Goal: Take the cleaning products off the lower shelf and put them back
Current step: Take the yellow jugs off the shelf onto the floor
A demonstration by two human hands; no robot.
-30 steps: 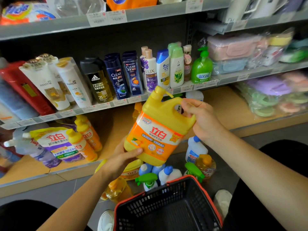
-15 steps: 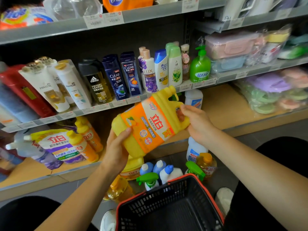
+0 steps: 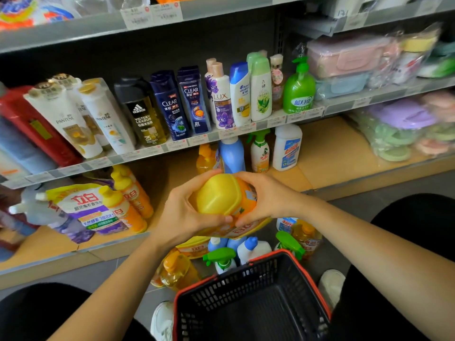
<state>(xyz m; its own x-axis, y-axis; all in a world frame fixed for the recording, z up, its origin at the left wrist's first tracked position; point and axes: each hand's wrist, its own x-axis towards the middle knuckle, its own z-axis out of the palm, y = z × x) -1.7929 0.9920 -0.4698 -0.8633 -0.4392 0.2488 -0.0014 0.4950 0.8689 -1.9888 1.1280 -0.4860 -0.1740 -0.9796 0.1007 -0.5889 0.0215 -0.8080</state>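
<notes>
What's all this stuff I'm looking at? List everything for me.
detergent jug: one, yellow with orange label, held up at centre
basket: one, black with red rim, nearest the camera
Clear bottles: two, dark blue, middle shelf
pump bottle: one, green, middle shelf
white bottle: one, blue label, lower shelf
refill pouch: one, yellow and purple, lower shelf left
floor spray bottles: two, green triggers, beside the basket
left hand: one, grips the jug
right hand: one, grips the jug
</notes>
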